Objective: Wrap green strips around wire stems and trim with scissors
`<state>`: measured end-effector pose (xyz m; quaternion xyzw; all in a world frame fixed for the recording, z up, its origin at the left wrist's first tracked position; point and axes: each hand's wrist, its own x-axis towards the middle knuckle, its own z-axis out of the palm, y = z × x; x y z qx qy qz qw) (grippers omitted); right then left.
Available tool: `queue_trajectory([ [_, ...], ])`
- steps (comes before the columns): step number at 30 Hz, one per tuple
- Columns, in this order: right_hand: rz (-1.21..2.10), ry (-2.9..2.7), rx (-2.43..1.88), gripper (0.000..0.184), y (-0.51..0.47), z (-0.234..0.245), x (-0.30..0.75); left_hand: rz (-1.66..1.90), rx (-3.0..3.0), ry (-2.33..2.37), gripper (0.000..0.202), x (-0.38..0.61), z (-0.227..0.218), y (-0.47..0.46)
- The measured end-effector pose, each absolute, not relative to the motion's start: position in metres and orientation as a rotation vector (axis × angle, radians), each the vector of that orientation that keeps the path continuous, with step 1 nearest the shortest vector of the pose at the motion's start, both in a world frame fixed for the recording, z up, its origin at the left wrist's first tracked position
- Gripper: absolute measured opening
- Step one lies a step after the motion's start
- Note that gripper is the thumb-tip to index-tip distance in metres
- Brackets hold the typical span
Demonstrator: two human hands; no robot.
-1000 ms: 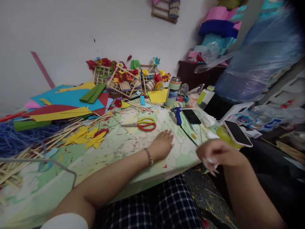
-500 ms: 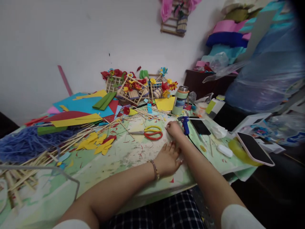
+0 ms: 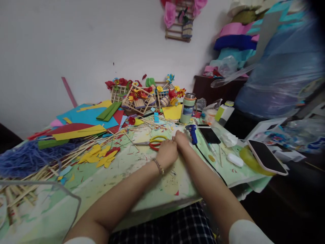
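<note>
My left hand point(image 3: 167, 154), a bracelet on its wrist, is closed with its fingers curled under, just beside my right hand. It partly covers the handles of the scissors point(image 3: 153, 142), which have one yellow and one red grip. My right hand point(image 3: 181, 141) is closed too, with the fingertips pressed together close to the left knuckles. Whatever the fingers of either hand hold, if anything, is hidden. Right of my right hand lies a blue glue gun point(image 3: 192, 134) with a black cord.
Yellow paper petals point(image 3: 95, 156), thin wooden sticks point(image 3: 73, 154) and blue shredded strands point(image 3: 22, 156) cover the left side. A flask point(image 3: 188, 108) stands behind my hands, near flowered stick frames point(image 3: 139, 98). Phones point(image 3: 209, 135) and a white oval object point(image 3: 235, 160) lie to the right.
My left hand, flat on the table with fingers spread before, has moved up and curled shut beside my right hand. The view has shifted slightly to the right.
</note>
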<state>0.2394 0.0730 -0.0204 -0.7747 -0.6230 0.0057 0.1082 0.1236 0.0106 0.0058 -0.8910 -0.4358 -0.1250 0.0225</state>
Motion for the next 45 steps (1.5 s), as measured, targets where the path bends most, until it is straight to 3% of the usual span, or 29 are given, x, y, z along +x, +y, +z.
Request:
queue_trajectory([
  [10,-0.086,-1.808,-2.315,0.032,0.066,-0.024,0.237,-0.188,-2.826,-1.350,0.055,0.136,-0.013,0.074],
  [45,-0.054,-2.110,-2.395,0.032,0.064,-0.005,0.239,-0.156,-2.757,-1.417,0.043,0.149,-0.019,0.064],
])
